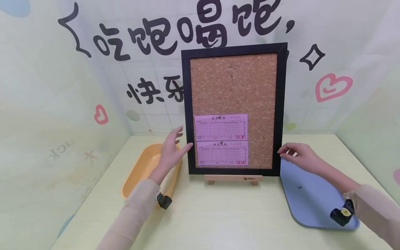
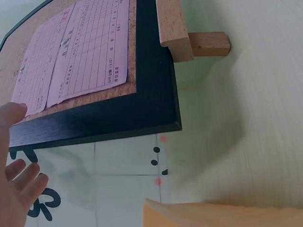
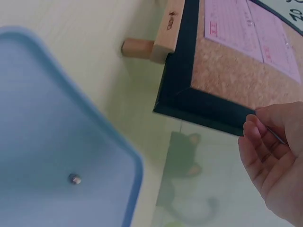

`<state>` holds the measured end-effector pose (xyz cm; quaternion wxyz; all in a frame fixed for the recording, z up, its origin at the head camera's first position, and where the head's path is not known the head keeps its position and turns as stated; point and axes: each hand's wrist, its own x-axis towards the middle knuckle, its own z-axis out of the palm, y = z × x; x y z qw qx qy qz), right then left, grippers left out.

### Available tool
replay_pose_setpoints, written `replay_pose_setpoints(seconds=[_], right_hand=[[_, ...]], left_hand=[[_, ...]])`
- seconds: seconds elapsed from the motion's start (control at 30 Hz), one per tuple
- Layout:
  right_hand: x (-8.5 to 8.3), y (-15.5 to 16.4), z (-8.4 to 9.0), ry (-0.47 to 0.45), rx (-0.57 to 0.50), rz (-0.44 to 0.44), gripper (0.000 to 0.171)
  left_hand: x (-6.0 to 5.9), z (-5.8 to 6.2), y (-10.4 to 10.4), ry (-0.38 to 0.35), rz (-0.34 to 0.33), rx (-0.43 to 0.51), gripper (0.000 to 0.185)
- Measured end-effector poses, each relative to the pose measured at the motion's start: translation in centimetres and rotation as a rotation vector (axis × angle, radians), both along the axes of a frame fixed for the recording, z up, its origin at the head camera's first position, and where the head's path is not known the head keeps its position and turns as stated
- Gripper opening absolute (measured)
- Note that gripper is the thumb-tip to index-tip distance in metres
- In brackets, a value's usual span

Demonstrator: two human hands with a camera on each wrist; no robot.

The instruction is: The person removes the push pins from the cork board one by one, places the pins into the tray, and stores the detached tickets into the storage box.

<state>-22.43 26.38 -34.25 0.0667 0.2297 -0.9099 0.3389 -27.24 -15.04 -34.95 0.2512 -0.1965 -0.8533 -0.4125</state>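
A black-framed corkboard [image 1: 232,90] leans upright on a small wooden easel [image 1: 232,178]. Two pink printed slips hang one above the other at its lower left: the upper slip [image 1: 215,130] and the lower slip [image 1: 218,155], each with a pin at its top. My left hand [image 1: 170,152] is at the frame's left edge, thumb stretched toward the frame and the other fingers loosely spread. On the opposite side, my right hand [image 1: 304,156] has thumb and forefinger together at the frame's right edge, pinching it; the other fingers curl in, as the right wrist view shows [image 3: 277,156].
A blue tray [image 1: 312,205] lies at the right, partly under my right forearm, with one small metal pin [image 1: 299,187] on it. On the left stands a yellow-orange tray [image 1: 147,156], partly covered by my left arm. A printed wall cloth rises behind the table.
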Motion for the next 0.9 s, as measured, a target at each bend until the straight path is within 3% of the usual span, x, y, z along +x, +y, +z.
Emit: replay_pose_setpoints(seconds=[0.3, 0.9], right_hand=[[-0.6, -2.8, 1.1, 0.002, 0.004, 0.03, 0.007], [-3.0, -7.5, 3.0, 0.011, -0.059, 0.082, 0.01]], left_hand=[[-0.9, 0.5, 1.7, 0.055, -0.005, -0.009, 0.077], [-2.1, 0.6, 2.7, 0.07, 0.032, -0.009, 0.082]])
